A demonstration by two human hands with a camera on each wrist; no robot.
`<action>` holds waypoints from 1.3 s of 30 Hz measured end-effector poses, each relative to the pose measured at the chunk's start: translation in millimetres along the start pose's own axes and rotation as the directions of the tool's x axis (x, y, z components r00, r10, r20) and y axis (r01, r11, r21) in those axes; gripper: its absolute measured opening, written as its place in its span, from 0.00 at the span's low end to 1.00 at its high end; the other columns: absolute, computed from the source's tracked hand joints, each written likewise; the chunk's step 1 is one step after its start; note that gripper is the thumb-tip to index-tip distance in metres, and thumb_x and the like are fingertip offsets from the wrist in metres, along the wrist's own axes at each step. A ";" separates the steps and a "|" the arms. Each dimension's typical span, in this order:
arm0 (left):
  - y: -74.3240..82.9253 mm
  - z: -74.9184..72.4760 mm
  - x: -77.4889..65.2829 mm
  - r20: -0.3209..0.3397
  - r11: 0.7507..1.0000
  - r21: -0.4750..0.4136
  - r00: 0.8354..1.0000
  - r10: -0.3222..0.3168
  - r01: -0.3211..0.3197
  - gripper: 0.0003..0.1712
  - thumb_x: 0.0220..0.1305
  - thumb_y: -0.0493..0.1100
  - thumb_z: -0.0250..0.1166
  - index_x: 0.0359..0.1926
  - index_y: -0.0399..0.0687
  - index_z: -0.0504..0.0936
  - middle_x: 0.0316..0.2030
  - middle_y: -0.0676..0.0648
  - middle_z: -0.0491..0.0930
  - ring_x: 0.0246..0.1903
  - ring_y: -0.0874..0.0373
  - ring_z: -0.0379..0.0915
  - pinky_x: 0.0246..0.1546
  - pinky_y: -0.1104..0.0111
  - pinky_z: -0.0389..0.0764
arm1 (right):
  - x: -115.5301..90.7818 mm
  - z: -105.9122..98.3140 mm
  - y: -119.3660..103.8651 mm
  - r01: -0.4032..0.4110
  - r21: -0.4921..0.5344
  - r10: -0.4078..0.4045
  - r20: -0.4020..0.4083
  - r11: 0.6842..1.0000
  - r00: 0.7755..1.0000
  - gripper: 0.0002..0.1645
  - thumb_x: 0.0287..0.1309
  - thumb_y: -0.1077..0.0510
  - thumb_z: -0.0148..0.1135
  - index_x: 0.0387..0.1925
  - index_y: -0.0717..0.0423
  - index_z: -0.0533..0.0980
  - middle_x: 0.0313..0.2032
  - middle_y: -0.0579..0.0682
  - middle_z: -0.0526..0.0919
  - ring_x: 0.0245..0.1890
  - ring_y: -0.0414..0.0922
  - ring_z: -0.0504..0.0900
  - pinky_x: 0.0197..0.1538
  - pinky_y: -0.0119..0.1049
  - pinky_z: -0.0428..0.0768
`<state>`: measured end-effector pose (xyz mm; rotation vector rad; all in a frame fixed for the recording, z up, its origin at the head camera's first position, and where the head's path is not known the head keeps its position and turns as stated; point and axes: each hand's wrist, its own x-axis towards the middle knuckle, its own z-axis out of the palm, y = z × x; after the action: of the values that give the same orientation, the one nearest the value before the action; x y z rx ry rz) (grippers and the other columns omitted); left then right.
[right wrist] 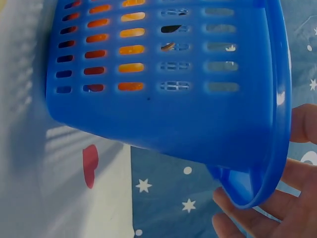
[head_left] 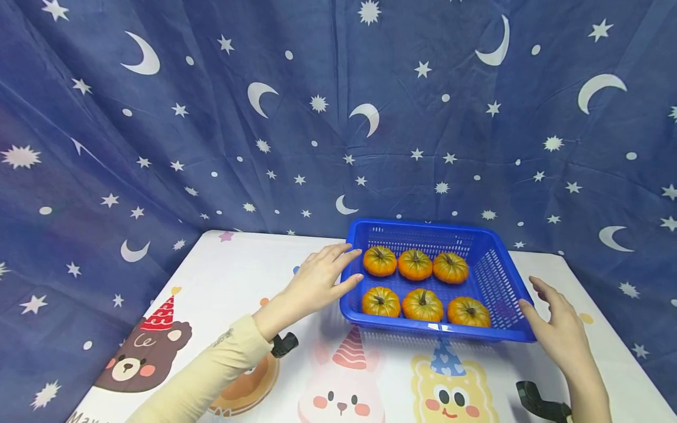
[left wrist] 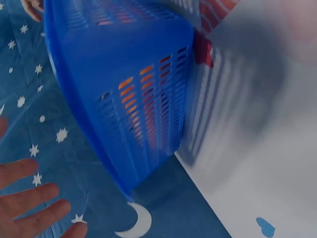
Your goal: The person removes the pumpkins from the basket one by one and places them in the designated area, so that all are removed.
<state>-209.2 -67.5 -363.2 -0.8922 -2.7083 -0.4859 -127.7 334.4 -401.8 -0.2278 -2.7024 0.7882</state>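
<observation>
A blue plastic basket (head_left: 478,335) with slotted walls stands toward the back of the table. Inside lie small orange pumpkins in two rows of three, one of them a front-row pumpkin (head_left: 422,305). At the basket's left side is my left hand (head_left: 319,279), fingers spread and holding nothing; the left wrist view shows these fingers (left wrist: 34,203) apart from the rim. My right hand (head_left: 563,323) is beside the right rim, its thumb and fingers loosely extended. In the right wrist view its fingers (right wrist: 270,218) are partly behind the rim; whether they touch it I cannot tell.
A white tablecloth (head_left: 254,258) printed with cartoon animals covers the table. Behind it hangs a dark blue curtain (head_left: 296,135) with moons and stars. Black wrist-camera pieces show near the left wrist (head_left: 284,345) and the right wrist (head_left: 542,402).
</observation>
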 end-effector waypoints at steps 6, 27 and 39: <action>8.5 7.5 4.4 0.048 0.998 0.030 0.997 0.052 -0.054 0.29 0.67 0.59 0.55 0.64 0.53 0.72 0.62 0.46 0.73 0.63 0.50 0.68 0.57 0.52 0.73 | -0.7 1.4 4.9 0.007 0.037 -0.007 0.016 0.999 1.000 0.34 0.68 0.55 0.50 0.68 0.67 0.57 0.59 0.75 0.67 0.55 0.70 0.67 0.53 0.66 0.68; 20.8 30.4 17.6 0.173 0.981 -0.006 0.966 0.190 -0.192 0.21 0.65 0.51 0.59 0.58 0.54 0.78 0.51 0.52 0.79 0.49 0.56 0.75 0.50 0.62 0.77 | 1.2 -4.6 18.0 -0.082 0.093 0.068 0.140 0.992 0.988 0.35 0.69 0.50 0.49 0.69 0.65 0.57 0.58 0.76 0.68 0.52 0.71 0.71 0.44 0.63 0.77; 20.3 36.9 25.7 0.247 0.969 -0.043 0.938 0.245 -0.242 0.19 0.61 0.48 0.63 0.52 0.50 0.82 0.39 0.50 0.82 0.35 0.60 0.72 0.36 0.68 0.74 | 0.8 -12.0 25.9 -0.083 0.153 0.054 0.183 0.985 0.982 0.34 0.66 0.53 0.55 0.68 0.64 0.61 0.58 0.73 0.70 0.41 0.32 0.72 0.32 0.26 0.72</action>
<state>-221.7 -24.3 -383.6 -1.3551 -2.7590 -0.3574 -122.7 362.2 -406.2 -0.2235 -2.7899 1.0896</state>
